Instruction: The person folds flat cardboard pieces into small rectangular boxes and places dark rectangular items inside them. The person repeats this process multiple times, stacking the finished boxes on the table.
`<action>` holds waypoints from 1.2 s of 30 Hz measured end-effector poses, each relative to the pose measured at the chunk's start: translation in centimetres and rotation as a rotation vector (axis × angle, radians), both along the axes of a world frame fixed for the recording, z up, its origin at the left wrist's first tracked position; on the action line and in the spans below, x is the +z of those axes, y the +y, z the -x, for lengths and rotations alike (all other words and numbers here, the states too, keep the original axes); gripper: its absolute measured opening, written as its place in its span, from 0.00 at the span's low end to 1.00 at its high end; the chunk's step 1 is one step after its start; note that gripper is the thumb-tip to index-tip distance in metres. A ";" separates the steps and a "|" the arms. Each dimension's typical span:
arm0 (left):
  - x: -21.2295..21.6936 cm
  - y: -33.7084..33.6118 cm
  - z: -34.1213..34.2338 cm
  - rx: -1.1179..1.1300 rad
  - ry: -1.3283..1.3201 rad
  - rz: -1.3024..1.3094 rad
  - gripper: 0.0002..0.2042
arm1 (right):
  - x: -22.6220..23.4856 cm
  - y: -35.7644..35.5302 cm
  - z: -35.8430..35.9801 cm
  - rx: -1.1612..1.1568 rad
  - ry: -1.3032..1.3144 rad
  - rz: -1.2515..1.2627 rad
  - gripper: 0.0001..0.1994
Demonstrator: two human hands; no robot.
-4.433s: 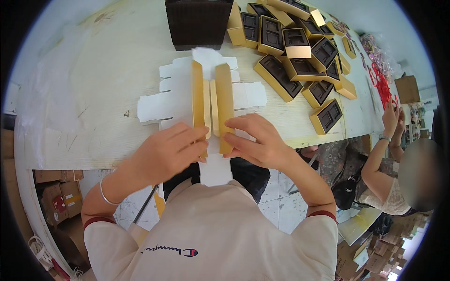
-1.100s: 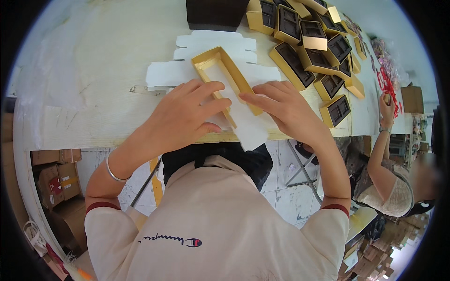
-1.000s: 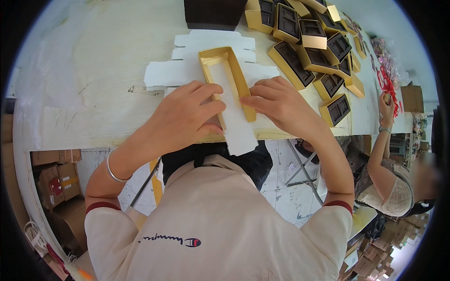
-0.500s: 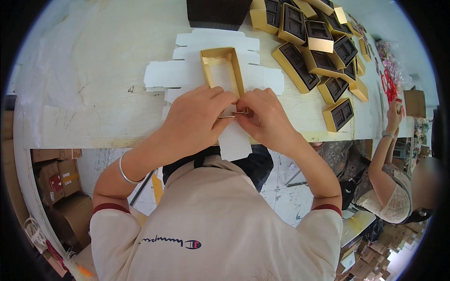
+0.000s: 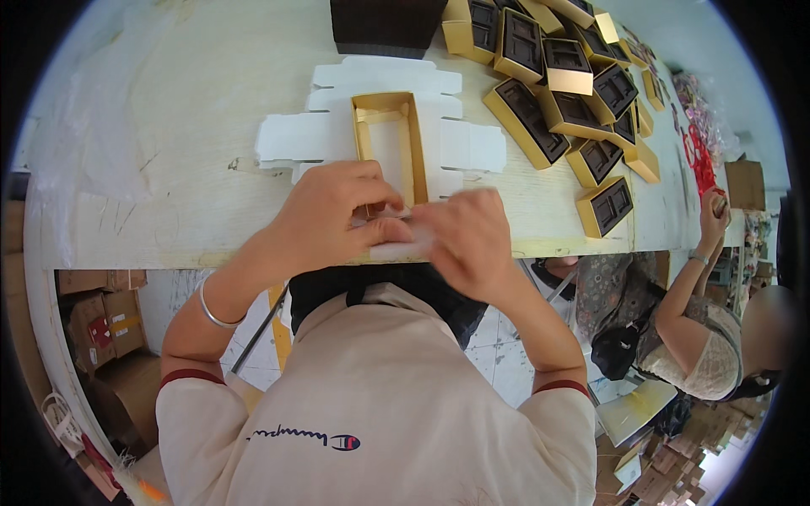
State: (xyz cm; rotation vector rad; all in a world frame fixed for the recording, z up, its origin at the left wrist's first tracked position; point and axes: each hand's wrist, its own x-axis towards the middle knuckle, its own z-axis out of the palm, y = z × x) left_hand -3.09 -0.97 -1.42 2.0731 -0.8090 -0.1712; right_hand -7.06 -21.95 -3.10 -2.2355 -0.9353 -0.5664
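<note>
Pinched between the left hand point(image 5: 337, 221) and right hand point(image 5: 468, 240), the near flap of the gold-lined box blank point(image 5: 390, 142) was folded up, the blank lying flat on the pale table point(image 5: 169, 126) for support

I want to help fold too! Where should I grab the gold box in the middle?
Probably hold the gold box by its two long side walls, reaching down from above. It lies open side up, those walls stand upright, and both hands already crowd its near end.
</note>
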 end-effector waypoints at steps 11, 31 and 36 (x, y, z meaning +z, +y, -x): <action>0.2 -0.3 0.1 0.192 0.109 0.242 0.12 | 0.3 1.7 -1.6 -0.147 -0.110 0.029 0.13; 1.0 0.7 0.2 -0.067 -0.449 -0.232 0.15 | 4.5 0.5 -11.7 -0.043 0.230 0.426 0.09; -0.3 -0.2 0.7 0.036 -0.569 -0.248 0.19 | 3.9 3.0 -12.8 -0.086 0.354 0.612 0.06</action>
